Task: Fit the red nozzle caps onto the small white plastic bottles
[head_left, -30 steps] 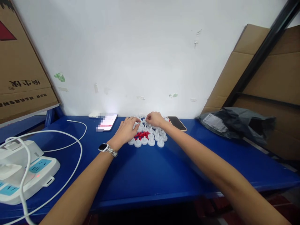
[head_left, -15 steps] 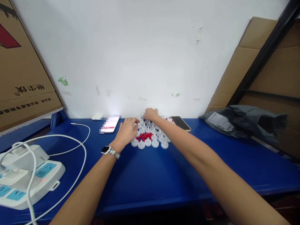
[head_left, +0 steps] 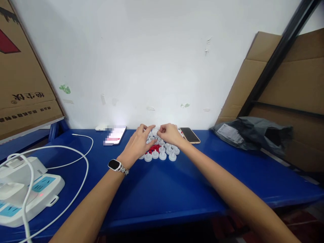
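Note:
Several white round caps (head_left: 162, 155), each with a small spout on top, stand close together on the blue table. Amid them lies a heap of small red pieces (head_left: 154, 148). At the left side of the group is my left hand (head_left: 138, 141), thumb and fingers spread, with nothing visible between them. My right hand (head_left: 171, 134) is over the back right of the caps, fingertips pinched together. Whatever is in that pinch is too small to make out. Both hands partly cover the caps.
A lit phone (head_left: 115, 135) lies left of the caps, a dark-screened phone (head_left: 190, 135) to their right. A white power strip (head_left: 48, 199) with looping cables (head_left: 87, 165) occupies the left. A grey plastic parcel (head_left: 253, 135) and cardboard (head_left: 243, 84) are at the right.
My right hand has come back from the far edge of the caps toward my left hand, its fingers now pinched. The left hand's fingers have spread wider. The view has shifted slightly.

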Demonstrator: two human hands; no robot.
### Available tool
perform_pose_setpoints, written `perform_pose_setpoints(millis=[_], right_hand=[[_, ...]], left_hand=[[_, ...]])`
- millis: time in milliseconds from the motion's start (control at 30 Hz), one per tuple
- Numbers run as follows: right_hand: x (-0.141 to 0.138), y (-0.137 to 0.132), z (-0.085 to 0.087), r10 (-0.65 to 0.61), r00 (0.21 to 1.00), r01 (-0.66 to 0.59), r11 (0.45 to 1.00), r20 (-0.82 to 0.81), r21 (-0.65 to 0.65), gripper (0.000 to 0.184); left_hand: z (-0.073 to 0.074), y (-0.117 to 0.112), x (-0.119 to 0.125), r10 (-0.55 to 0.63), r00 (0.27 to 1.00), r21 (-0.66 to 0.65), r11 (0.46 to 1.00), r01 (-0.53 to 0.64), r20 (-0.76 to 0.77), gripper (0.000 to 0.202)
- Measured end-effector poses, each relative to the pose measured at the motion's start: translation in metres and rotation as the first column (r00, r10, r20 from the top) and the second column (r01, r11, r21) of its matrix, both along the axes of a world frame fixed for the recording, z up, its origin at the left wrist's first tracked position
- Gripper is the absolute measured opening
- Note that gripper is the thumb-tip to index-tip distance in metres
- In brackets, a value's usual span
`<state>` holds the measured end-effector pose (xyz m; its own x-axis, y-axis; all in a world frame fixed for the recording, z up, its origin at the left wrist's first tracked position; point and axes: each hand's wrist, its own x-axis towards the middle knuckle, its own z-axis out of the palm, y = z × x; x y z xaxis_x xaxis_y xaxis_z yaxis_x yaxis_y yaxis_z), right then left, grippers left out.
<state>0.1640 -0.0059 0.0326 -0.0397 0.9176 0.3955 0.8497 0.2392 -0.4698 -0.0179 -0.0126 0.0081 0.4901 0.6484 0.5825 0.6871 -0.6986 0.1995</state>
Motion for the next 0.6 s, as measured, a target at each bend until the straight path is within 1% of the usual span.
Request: perform_pose_setpoints(millis=[67, 133, 200, 300, 400, 467, 500, 600], right_hand=[[0.000, -0.019, -0.003, 0.060, 0.998, -0.059, 0.998, -0.019, 0.037, 0.014], [0.001, -0.029, -0.008, 0.101, 0.993, -0.099, 0.994, -0.061, 0.048, 0.015], [0.004, -0.032, -0.014, 0.122, 0.980, -0.116, 0.992, -0.154, 0.048, 0.020], [0.007, -0.033, -0.020, 0.142, 0.949, -0.133, 0.990, -0.282, 0.050, 0.033], [0.005, -0.034, -0.022, 0.237, 0.921, -0.237, 0.971, -0.310, 0.038, 0.042], [0.002, -0.035, -0.023, 0.280, 0.895, -0.283, 0.958, -0.347, 0.044, 0.046], [0.000, -0.034, -0.024, 0.279, 0.882, -0.281, 0.958, -0.380, 0.051, 0.046], [-0.004, -0.030, -0.031, 0.243, 0.822, -0.252, 0.966, -0.515, 0.055, 0.044]], left_hand=[[0.000, -0.003, 0.004, -0.062, 0.997, 0.001, 0.998, 0.062, -0.045, 0.043], [0.001, -0.003, 0.006, -0.129, 0.991, -0.037, 0.991, 0.127, -0.032, 0.033], [0.003, -0.002, 0.006, -0.185, 0.981, -0.109, 0.976, 0.190, 0.057, 0.028], [0.007, -0.001, 0.005, -0.223, 0.944, -0.249, 0.926, 0.283, 0.241, 0.029], [0.009, -0.002, 0.005, -0.235, 0.907, -0.338, 0.871, 0.357, 0.350, 0.030], [0.009, -0.003, 0.005, -0.239, 0.894, -0.357, 0.853, 0.380, 0.380, 0.029], [0.009, -0.004, 0.005, -0.238, 0.892, -0.360, 0.851, 0.382, 0.385, 0.030], [0.009, -0.008, 0.006, -0.244, 0.903, -0.339, 0.866, 0.367, 0.352, 0.038]])
